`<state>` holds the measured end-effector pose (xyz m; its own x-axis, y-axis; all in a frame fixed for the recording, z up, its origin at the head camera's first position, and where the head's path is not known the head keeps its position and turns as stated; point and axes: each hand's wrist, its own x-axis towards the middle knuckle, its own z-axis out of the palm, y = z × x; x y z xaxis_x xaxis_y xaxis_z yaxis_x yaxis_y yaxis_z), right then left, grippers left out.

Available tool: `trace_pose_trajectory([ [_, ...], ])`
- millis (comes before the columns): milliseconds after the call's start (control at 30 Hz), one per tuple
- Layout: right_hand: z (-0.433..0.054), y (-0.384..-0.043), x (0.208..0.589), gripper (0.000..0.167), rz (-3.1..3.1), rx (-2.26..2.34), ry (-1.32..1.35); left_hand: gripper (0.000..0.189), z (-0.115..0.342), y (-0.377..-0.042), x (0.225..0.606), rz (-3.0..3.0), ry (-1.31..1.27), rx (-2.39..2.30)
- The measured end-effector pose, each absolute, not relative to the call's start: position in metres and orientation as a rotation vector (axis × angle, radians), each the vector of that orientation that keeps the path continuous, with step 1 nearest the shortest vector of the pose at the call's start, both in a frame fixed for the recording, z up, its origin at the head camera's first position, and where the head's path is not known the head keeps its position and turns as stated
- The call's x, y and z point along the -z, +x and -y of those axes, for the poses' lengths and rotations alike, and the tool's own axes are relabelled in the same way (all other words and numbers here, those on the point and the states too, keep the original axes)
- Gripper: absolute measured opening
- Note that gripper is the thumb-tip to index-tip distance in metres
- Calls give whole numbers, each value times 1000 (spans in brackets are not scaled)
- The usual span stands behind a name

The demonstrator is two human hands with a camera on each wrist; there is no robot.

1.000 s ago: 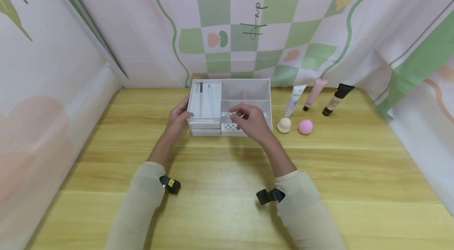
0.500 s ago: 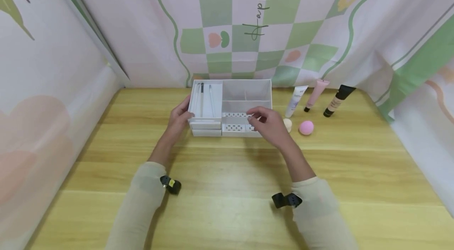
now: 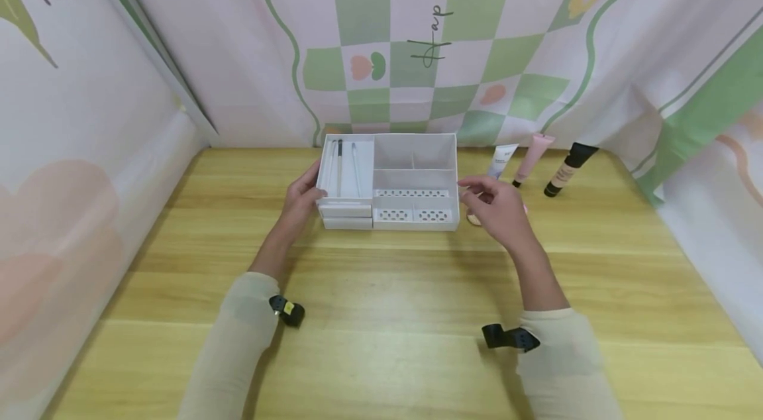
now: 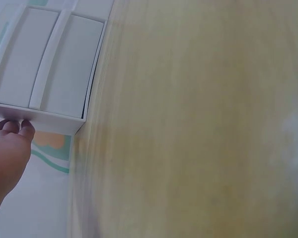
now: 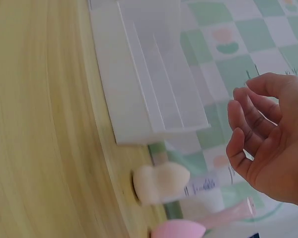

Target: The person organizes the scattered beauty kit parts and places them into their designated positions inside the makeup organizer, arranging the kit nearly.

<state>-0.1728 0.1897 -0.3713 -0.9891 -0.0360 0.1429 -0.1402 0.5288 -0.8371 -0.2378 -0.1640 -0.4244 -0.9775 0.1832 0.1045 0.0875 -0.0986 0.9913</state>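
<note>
The white organizer (image 3: pixel 393 152) sits at the centre of the head view, on the tabletop (image 3: pixel 381 314) near its back edge. Its left section carries a shallow tray with thin sticks lying lengthwise, among them a dark-tipped brush (image 3: pixel 339 168), above two drawers (image 3: pixel 348 216); the right section is divided into compartments, with white perforated panels (image 3: pixel 395 215) towards the front. The left hand (image 3: pixel 301 200) holds the organizer at its left side, the thumb at the front corner and the fingers against the outer wall, a light grip. At right of centre, the right hand (image 3: pixel 499 208) hangs just beside the organizer's right wall; its fingers are loosely bent, and the grip has hold of nothing. Beyond and partly behind that hand, a white tube (image 3: pixel 505 154), a pink tube (image 3: pixel 532 158) and a beige tube with black ends (image 3: pixel 565 171) stand in a row to the right. In the lower middle of the right wrist view, a beige sponge (image 5: pixel 159 182) stands near the organizer's end, with a pink sponge (image 5: pixel 179 229) below it, cut by the frame edge. Cream sleeves (image 3: pixel 223 347) enter from the bottom of the head view, each with a black device (image 3: pixel 287 311) at the cuff. A green-and-white checked cloth (image 3: pixel 417 9) fills the upper middle.
</note>
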Motion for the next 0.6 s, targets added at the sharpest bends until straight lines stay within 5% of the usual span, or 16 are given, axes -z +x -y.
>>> trace_pose_trajectory([
  [600,-244,-169,379,33,2600,-1422,10,72,166,-239,426,-2077,329,-2236],
])
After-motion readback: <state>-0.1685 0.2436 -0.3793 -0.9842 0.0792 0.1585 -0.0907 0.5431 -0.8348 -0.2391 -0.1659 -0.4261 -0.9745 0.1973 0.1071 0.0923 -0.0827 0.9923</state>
